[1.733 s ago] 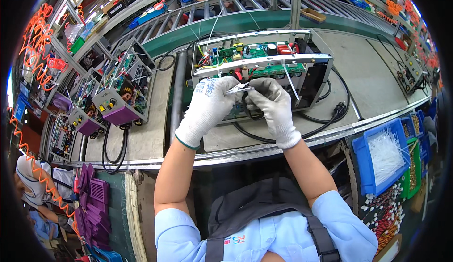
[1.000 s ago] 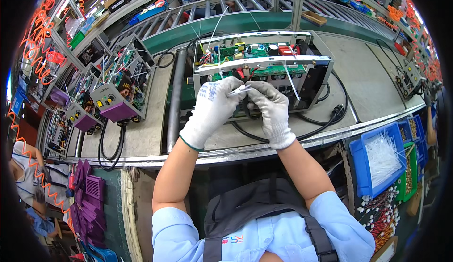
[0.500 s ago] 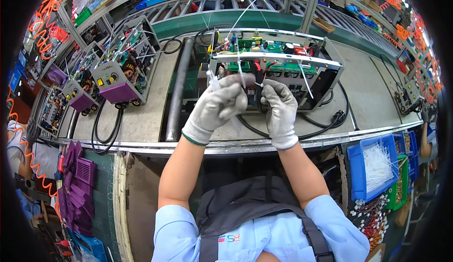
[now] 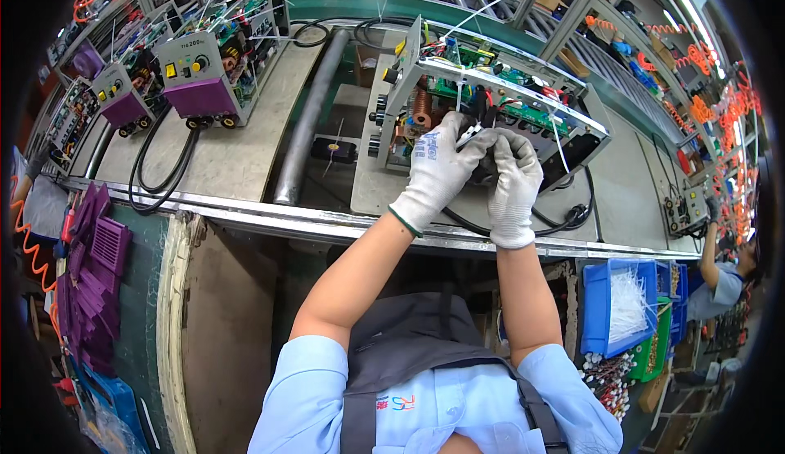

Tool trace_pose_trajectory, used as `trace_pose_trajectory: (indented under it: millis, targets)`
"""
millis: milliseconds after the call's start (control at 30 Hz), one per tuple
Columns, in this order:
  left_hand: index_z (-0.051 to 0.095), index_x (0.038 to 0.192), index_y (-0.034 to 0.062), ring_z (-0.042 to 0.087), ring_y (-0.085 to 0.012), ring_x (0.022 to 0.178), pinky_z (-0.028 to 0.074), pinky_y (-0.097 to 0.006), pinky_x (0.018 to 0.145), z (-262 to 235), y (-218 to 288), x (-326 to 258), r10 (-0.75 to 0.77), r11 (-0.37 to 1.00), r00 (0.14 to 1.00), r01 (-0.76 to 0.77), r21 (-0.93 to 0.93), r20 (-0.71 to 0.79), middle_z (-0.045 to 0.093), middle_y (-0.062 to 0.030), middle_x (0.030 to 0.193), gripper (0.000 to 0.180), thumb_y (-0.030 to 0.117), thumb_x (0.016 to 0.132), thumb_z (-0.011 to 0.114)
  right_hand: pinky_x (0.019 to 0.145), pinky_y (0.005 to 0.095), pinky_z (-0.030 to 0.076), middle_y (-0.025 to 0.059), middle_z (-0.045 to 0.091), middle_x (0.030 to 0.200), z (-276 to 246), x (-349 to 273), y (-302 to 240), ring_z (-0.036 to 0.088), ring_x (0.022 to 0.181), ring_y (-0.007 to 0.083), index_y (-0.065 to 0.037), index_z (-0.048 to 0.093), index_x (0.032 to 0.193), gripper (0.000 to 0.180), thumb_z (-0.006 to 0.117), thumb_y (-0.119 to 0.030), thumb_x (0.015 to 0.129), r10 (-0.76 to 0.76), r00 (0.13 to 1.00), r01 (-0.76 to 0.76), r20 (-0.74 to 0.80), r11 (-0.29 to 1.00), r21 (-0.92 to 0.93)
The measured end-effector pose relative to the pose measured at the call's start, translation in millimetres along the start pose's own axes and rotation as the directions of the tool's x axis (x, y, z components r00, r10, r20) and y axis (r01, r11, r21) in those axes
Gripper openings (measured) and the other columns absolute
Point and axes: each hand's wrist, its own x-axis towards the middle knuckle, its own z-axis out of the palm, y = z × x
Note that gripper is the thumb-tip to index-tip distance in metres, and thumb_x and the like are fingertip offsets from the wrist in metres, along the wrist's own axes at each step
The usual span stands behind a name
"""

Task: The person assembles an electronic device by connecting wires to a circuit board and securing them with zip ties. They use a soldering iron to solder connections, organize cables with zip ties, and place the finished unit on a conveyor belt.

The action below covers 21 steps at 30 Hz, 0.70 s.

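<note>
An open machine chassis [image 4: 409, 86] with green circuit boards [image 4: 531, 114] and a copper coil [image 4: 422, 109] stands in front of me. My left hand [image 4: 446, 159], in a white work glove, is at its near side, fingers closed round a small white piece [image 4: 469, 134]. Close beside it, my right hand [image 4: 514, 177] is also gloved and has its fingertips pinched together; what they hold is too small to make out. Dark cables [image 4: 485, 114] run behind the fingers into the chassis. White cable ties [image 4: 559, 139] stick out from its frame rails.
More open machines with purple front panels [image 4: 200, 98] stand at left. A metal roller [image 4: 311, 127] crosses the bench. Below right is a blue bin [image 4: 597, 307] of white ties; purple plastic parts [image 4: 94, 282] hang at lower left. Another person [image 4: 715, 278] works at far right.
My view has shifted, and the chassis now sits angled. Both hands have come closer together at its cables. The clear white strips by my left hand no longer show; a small white piece does.
</note>
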Motion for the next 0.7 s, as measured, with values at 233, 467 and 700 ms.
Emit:
trace_pose_trajectory:
  millis: [233, 467, 700]
  targets:
    - [0.062, 0.090, 0.0007, 0.056, -0.0113, 0.067, 0.046, -0.030, 0.060, -9.0, -6.6, 18.7, -0.082, 0.988, 0.996, 0.085, -0.128, 0.026, 0.063, -0.0103, 0.073, 0.029, 0.029, 0.092, 0.065, 0.075, 0.0249, 0.046, 0.0021, 0.061, 0.093, 33.9, -16.5, 7.0, 0.055, 0.083, 0.0106, -0.003, 0.062, 0.096, 0.006, 0.064, -0.005, 0.091, -0.359, 0.933, 0.354, 0.031, 0.896, -0.268]
    - [0.063, 0.102, 0.0062, 0.046, -0.0106, 0.049, 0.035, -0.028, 0.046, -24.1, -7.9, 3.9, -0.170, 0.948, 0.978, 0.196, -0.249, 0.124, 0.054, 0.0010, 0.065, 0.019, 0.023, 0.095, 0.062, 0.068, 0.0272, 0.048, 0.0069, 0.057, 0.099, -22.7, -27.6, 3.6, 0.055, 0.083, 0.0147, -0.002, 0.057, 0.120, 0.054, 0.081, -0.024, 0.077, 0.029, 0.999, -0.015, 0.031, 0.921, -0.390]
    - [0.055, 0.117, 0.0061, 0.040, -0.0006, 0.053, 0.031, -0.019, 0.045, -25.6, -2.0, -2.5, -0.255, 0.871, 0.939, 0.326, -0.367, 0.229, 0.048, 0.0071, 0.073, 0.022, 0.019, 0.099, 0.056, 0.070, 0.0383, 0.053, 0.0188, 0.057, 0.106, -14.5, -18.0, 39.0, 0.062, 0.088, 0.0300, -0.005, 0.044, 0.134, 0.070, 0.075, -0.032, 0.078, -0.192, 0.959, 0.281, 0.206, 0.711, -0.644]
